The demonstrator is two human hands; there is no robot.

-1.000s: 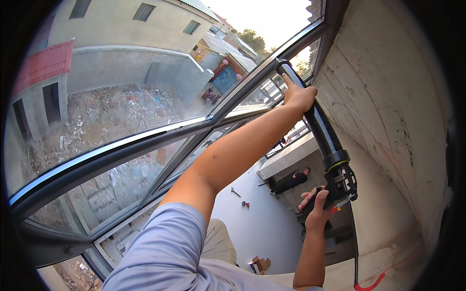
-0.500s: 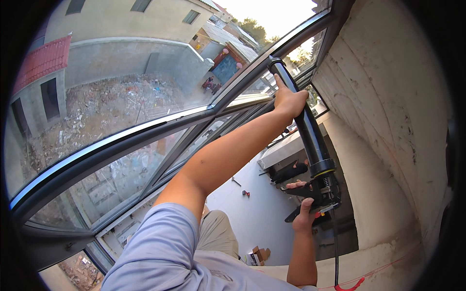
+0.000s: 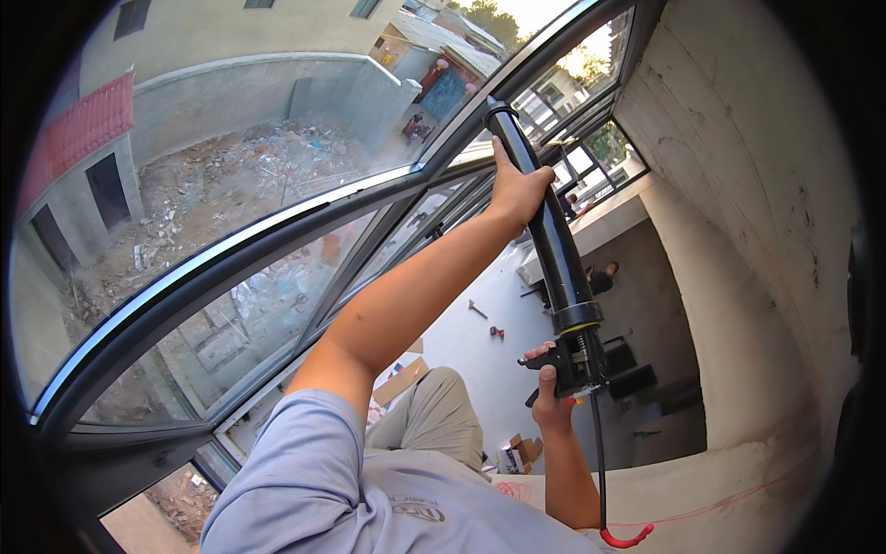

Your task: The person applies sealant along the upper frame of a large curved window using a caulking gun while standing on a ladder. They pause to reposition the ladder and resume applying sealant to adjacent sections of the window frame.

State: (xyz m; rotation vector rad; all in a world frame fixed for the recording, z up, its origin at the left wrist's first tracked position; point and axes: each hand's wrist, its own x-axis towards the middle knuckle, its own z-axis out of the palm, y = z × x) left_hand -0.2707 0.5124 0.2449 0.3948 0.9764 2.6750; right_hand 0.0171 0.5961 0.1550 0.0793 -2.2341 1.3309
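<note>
A long black caulking gun [image 3: 556, 249] slants across the view, its front end up at the dark window frame [image 3: 443, 171]. My left hand [image 3: 520, 192] is wrapped round the barrel near that front end, with the index finger stretched along it. At the lower end my right hand [image 3: 551, 399] grips the handle and trigger, thumb up. The plunger rod [image 3: 602, 471] runs down behind the right hand to a red hooked end [image 3: 631, 537]. Whether the tip touches the frame, I cannot tell.
Window glass [image 3: 277, 286] on the left looks over a rubble yard. A plastered wall [image 3: 748, 231] rises on the right. Far below, a pale floor [image 3: 461, 346] holds a hammer [image 3: 477, 309] and a cardboard box [image 3: 526, 451]. Another person [image 3: 604, 276] is down there.
The whole view has shifted. Both hands and the caulking gun now sit a little further left in it, and more of the floor below shows. Both grips are the same.
</note>
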